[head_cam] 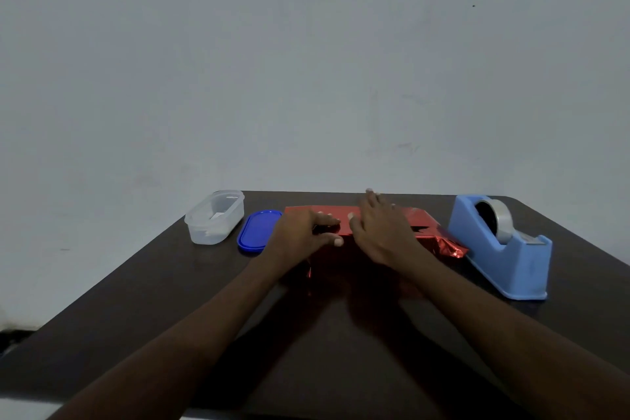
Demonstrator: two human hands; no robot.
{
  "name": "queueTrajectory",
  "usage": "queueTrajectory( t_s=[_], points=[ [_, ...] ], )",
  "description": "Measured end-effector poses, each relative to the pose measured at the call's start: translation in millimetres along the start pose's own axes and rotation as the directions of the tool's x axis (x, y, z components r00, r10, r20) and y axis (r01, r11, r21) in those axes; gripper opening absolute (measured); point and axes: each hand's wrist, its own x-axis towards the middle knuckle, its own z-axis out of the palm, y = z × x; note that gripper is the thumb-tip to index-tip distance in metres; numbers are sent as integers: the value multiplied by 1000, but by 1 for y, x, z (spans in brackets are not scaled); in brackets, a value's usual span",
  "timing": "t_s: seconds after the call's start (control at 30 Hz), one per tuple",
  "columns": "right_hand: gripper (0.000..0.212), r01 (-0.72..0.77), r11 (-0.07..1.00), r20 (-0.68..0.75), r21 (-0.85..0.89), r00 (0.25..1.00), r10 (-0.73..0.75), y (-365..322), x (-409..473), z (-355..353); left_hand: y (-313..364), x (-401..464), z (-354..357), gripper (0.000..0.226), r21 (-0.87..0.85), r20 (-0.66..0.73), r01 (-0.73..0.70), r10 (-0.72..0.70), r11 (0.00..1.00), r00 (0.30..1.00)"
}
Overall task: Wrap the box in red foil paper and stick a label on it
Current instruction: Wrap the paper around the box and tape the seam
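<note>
Red, crinkly metallic foil paper (344, 220) lies mid-table on the dark wooden table (136, 300), covering the box, which is hidden. Left hand (300, 235) curls onto the foil's edge; right hand (381, 232) presses flat, fingers straight. Foil looks light, slippery and easily torn; hold at folded edges.

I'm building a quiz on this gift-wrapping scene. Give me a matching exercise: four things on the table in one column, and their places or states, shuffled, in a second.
Things:
1. tape dispenser
2. blue lid
3. clear container
4. red foil paper

Places or states:
A. under both hands, crumpled at its right end
B. far left, open
C. far right, holding a roll of tape
D. flat on the table, between the container and the foil

Pairs: 1-C, 2-D, 3-B, 4-A
</note>
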Motion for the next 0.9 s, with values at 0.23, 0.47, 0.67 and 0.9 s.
queueTrajectory(
  t_s=[0.23,0.47,0.67,0.9],
  points=[
    [71,25,994,4,-110,1000,-25,5,0,18,-20,9,-33,20,-222,-250,177,-232,959,940],
    [77,14,994,-40,-107,999,-18,2,-4,20,-28,42,-45,55,-286,140,659,-650,695,747],
    [76,14,992,-47,-127,999,-20,2,-4,21,-32,46,-48,38,-538,119,647,-712,540,692],
    [72,9,991,-64,-136,998,-18,1,-6,21,-35,38,-47,31,-577,212,683,-725,448,655]
  ],
)
